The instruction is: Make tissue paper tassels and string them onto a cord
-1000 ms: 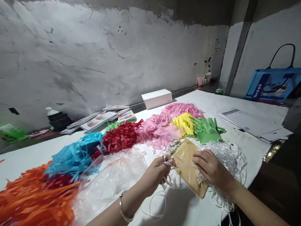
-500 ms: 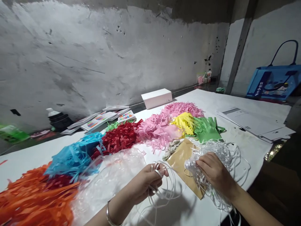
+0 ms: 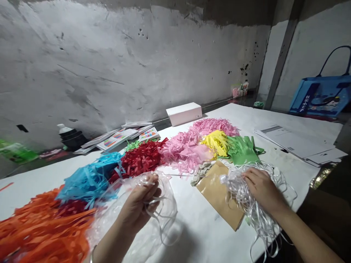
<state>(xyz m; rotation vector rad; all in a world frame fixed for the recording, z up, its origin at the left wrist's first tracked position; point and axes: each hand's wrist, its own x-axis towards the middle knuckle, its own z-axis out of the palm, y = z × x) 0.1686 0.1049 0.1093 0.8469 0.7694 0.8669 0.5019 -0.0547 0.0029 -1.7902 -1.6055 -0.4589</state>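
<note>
Left hand, raised over the clear wrap by the bench's near edge, pinches loose white strips. Right hand grips the white pile at the near right corner, partly on a brown envelope.

White ribbon loops dangle limp from the left hand's fingers; tangled white ribbon pile bunches under the right hand's fingers, strands trailing below.
</note>
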